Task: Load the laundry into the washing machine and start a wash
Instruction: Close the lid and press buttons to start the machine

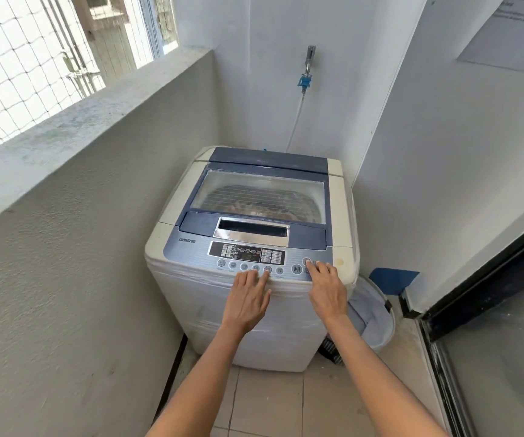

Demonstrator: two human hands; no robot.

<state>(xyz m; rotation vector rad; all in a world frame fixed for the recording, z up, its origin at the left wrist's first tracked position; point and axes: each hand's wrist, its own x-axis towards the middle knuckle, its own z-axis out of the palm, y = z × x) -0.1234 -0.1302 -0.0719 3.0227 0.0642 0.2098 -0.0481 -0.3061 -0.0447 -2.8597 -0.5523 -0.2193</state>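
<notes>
A white and blue top-loading washing machine [172,253] stands in the corner with its clear lid [260,193] down. Laundry [254,207] shows dimly through the lid, inside the drum. The control panel [248,254] runs along the front edge, with a lit display and a row of round buttons. My left hand [246,299] rests on the front rim, fingers spread, one fingertip on a button in the row. My right hand [328,287] lies at the panel's right end, its index fingertip on the round button right of the start/pause button [296,269]. Neither hand holds anything.
A grey laundry basket [377,313] with a cloth liner stands on the floor right of the machine. A tap with a blue connector [305,81] and hose is on the back wall. A low wall is at left, a black-framed glass door [487,342] at right.
</notes>
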